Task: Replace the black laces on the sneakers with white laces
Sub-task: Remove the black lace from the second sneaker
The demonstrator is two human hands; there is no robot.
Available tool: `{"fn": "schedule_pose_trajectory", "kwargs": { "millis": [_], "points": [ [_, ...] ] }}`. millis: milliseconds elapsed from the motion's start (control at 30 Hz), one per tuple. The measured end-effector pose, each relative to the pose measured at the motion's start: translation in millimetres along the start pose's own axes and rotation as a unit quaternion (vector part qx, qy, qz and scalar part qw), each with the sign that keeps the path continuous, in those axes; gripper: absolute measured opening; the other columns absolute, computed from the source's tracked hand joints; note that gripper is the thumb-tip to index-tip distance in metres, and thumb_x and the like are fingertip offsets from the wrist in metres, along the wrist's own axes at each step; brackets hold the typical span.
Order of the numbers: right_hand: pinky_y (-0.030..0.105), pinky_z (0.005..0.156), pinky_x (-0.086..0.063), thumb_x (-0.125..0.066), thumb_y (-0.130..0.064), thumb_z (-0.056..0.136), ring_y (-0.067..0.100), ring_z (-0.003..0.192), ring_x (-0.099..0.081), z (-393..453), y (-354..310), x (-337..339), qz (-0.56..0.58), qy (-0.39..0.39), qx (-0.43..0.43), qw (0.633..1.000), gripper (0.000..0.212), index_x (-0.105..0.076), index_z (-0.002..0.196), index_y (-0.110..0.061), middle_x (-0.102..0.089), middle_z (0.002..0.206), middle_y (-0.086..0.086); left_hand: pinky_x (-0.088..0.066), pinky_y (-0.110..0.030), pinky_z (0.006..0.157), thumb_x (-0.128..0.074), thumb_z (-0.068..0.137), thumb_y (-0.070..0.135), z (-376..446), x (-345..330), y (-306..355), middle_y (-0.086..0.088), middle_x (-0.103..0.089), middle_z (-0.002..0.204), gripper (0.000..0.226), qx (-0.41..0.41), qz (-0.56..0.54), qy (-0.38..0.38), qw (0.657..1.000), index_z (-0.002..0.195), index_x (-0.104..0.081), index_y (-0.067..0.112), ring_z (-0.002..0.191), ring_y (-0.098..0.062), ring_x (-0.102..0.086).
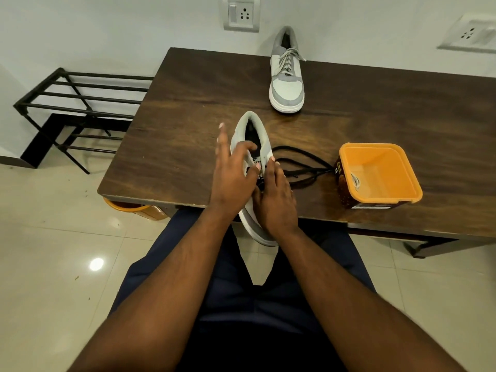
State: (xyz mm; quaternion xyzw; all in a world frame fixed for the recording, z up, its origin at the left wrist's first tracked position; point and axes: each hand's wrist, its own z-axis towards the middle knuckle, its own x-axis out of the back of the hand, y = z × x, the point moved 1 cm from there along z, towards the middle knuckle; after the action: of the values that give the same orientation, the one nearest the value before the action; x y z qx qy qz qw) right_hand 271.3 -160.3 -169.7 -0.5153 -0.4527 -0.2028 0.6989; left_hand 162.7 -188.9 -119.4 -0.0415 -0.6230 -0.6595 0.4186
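1. The near sneaker (253, 135) is steadied at the bench (188, 103) edge by the right hand (273, 200), its grip curled round the upper.
2. The black lace (300, 167) is picked at by the left hand (232, 170), fingers spread; whether it is pinched cannot be told.
3. The lace trails loose toward the orange tub (378, 175), which holds a white lace (355, 181).
4. The far sneaker (286, 81) is already laced in white.
5. Risk, as judged: the overhanging sneaker could slip off if tugged hard.

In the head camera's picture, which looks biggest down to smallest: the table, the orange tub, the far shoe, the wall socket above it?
1. Table: by far the largest.
2. Orange tub and far shoe: these look about alike; the tub sits nearer the camera, so I won't rank them.
3. Wall socket: smallest.
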Motion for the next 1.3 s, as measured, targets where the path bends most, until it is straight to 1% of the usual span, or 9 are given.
{"fn": "schedule_pose_trajectory", "kwargs": {
  "millis": [300,467,567,633,767,867,1033,1167,1300],
  "points": [
    [0.052,0.112,-0.031,-0.039,-0.042,0.100,0.026,0.146,-0.024,-1,-1,2,0.033,0.006,0.006,0.999,0.070,-0.002,0.155,-0.022,-0.017,0.161,0.006,-0.001,-0.054,0.120,-0.048,0.099,0.030,14,-8,21,-0.006,0.006,0.165,0.024,0.020,0.265,-0.115,0.957,0.105,-0.070,0.025,0.149,-0.032,0.017],
    [0.048,0.111,-0.034,-0.032,-0.051,0.092,0.026,0.144,-0.027,-5,-1,-1,0.021,0.025,0.010,0.999,0.077,-0.003,0.155,-0.018,-0.019,0.160,0.007,-0.009,-0.043,0.117,-0.055,0.097,0.010,5,-5,10,-0.002,-0.003,0.165,0.019,0.158,-0.142,-0.040,0.976,0.089,-0.067,0.022,0.150,-0.027,0.014],
    [0.049,0.110,-0.036,-0.036,-0.049,0.095,0.029,0.143,-0.030,-4,0,-3,0.018,0.029,0.024,0.999,0.074,-0.006,0.155,-0.018,-0.021,0.159,0.008,-0.051,-0.030,0.087,-0.044,0.099,0.003,-6,4,9,-0.004,-0.045,0.145,0.030,0.233,-0.530,0.026,0.815,0.083,-0.066,0.017,0.125,-0.019,-0.050],
    [0.051,0.108,-0.038,-0.039,-0.048,0.096,0.029,0.141,-0.032,-2,2,-4,0.011,0.031,0.026,0.999,0.072,-0.008,0.154,-0.019,-0.023,0.158,0.009,-0.049,-0.034,0.068,-0.047,0.092,0.009,-14,6,14,-0.004,-0.061,0.106,0.017,0.280,-0.617,0.046,0.735,0.082,-0.059,0.016,0.093,-0.024,-0.060],
    [0.052,0.109,-0.035,-0.037,-0.049,0.094,0.028,0.143,-0.028,0,1,-2,0.013,0.005,0.008,1.000,0.073,-0.006,0.154,-0.022,-0.019,0.160,0.007,-0.003,-0.056,0.115,-0.058,0.076,0.015,-13,4,18,-0.011,-0.014,0.162,0.034,0.143,-0.038,0.047,0.988,0.108,-0.055,0.023,0.148,-0.038,0.002],
    [0.053,0.110,-0.033,-0.035,-0.046,0.095,0.027,0.144,-0.026,-1,1,-1,0.023,0.000,0.011,1.000,0.070,-0.006,0.154,-0.022,-0.017,0.160,0.006,0.016,-0.061,0.110,-0.053,0.082,0.032,-2,6,33,-0.007,0.012,0.164,0.025,-0.011,0.230,-0.004,0.973,0.107,-0.056,0.029,0.145,-0.040,0.025],
    [0.052,0.110,-0.033,-0.036,-0.044,0.097,0.026,0.145,-0.025,-1,0,0,0.034,0.002,0.011,0.999,0.068,-0.007,0.155,-0.022,-0.016,0.161,0.004,0.018,-0.066,0.107,-0.049,0.096,0.045,12,-1,32,-0.007,0.016,0.163,0.025,0.040,0.346,-0.095,0.933,0.096,-0.068,0.029,0.143,-0.042,0.029],
    [0.052,0.110,-0.034,-0.041,-0.043,0.096,0.026,0.145,-0.026,-2,-1,2,0.041,0.004,0.007,0.999,0.073,-0.003,0.155,-0.023,-0.017,0.161,0.005,0.017,-0.064,0.109,-0.055,0.096,0.030,17,-6,22,-0.004,0.012,0.164,0.016,0.048,0.293,-0.133,0.946,0.090,-0.069,0.029,0.143,-0.040,0.030],
    [0.052,0.108,-0.038,-0.042,-0.047,0.096,0.027,0.143,-0.029,-2,0,-1,0.036,0.015,0.014,0.999,0.075,-0.001,0.154,-0.024,-0.017,0.160,0.005,-0.025,-0.030,0.114,-0.055,0.097,0.009,9,2,15,0.002,-0.011,0.164,0.020,0.149,-0.175,0.024,0.973,0.083,-0.066,0.017,0.149,-0.019,-0.013]
  ]
}}
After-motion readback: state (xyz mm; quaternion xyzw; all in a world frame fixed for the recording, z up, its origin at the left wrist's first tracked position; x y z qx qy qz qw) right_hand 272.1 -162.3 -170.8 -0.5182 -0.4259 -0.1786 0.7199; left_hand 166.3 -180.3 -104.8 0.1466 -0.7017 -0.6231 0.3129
